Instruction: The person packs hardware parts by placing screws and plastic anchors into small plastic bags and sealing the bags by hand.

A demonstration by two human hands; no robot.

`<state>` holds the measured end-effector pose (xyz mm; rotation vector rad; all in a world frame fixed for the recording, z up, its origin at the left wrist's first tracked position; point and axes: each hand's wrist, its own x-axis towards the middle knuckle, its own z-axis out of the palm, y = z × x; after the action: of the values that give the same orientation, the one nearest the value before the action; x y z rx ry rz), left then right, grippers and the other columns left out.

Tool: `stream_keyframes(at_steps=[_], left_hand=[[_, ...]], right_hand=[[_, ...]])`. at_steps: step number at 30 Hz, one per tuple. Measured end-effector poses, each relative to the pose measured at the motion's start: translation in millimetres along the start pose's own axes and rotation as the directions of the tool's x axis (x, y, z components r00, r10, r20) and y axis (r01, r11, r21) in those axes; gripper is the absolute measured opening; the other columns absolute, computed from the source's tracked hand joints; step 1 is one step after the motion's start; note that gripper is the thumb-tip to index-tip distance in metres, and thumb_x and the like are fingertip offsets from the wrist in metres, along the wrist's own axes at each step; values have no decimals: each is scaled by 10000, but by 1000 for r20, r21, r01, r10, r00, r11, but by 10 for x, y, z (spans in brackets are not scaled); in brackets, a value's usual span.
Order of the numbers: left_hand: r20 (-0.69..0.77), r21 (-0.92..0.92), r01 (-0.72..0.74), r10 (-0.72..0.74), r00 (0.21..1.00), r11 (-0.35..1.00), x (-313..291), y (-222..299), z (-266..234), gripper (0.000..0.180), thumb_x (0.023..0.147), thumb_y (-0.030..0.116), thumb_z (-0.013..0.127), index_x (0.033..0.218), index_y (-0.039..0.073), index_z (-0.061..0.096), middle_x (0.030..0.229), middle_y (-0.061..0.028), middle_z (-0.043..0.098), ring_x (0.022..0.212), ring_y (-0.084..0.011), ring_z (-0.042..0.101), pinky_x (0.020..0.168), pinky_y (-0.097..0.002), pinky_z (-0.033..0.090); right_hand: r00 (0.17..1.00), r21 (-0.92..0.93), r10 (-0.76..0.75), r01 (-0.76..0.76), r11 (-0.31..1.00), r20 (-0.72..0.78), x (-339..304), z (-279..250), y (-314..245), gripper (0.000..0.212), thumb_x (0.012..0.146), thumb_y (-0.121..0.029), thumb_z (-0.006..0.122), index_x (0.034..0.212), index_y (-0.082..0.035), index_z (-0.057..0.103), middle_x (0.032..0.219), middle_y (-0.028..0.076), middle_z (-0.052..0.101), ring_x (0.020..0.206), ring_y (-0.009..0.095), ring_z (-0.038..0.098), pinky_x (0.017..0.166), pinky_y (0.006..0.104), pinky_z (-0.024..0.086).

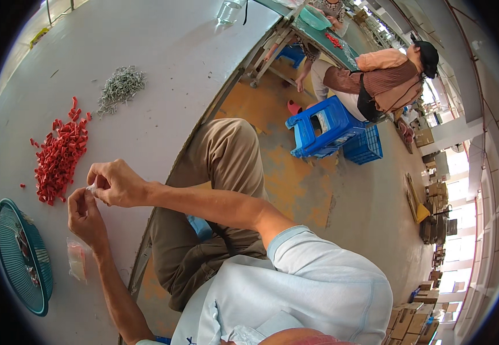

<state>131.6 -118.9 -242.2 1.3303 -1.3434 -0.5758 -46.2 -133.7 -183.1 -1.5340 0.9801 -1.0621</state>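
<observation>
Your left fingers and right fingers pinch a small pale piece between their tips; red caps lie on the bench just beyond them, grey pieces farther off.

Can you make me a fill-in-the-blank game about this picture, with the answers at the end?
1. The hand nearer the basket is the person's ____ hand.
2. The red pile lies ____ the gray pile and the basket.
3. The co-worker wearing the cap sits on a ____ stool.

Missing words: left; between; blue.
</observation>
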Motion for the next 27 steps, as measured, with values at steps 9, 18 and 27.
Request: stream_keyframes(at_steps=[9,18,27], left_hand=[[42,37,-189,188,981,981,7,294,91,83,916,-9,720,996,15,719,846,-119,741,726,-183,728,692,-309,579],[187,-307,237,-186,965,922,-10,342,82,61,950,4,690,1001,-17,717,889,-62,744,812,-103,707,714,-249,565],[217,-278,262,-205,954,924,12,96,-17,63,1007,46,676,1035,-5,700,885,-5,689,763,-68,623,703,-216,491]], right_hand=[[992,30,116,-115,993,-51,100,-24,214,195,985,-77,708,1117,65,737,896,116,770,751,132,726,663,287,625],[944,311,327,-327,892,55,96,-122,127,255,983,-139,745,1134,59,690,931,125,753,771,167,744,648,305,646],[955,457,265,-298,838,136,120,-95,201,247,939,-76,746,1105,96,684,942,149,742,745,198,747,646,316,650]])
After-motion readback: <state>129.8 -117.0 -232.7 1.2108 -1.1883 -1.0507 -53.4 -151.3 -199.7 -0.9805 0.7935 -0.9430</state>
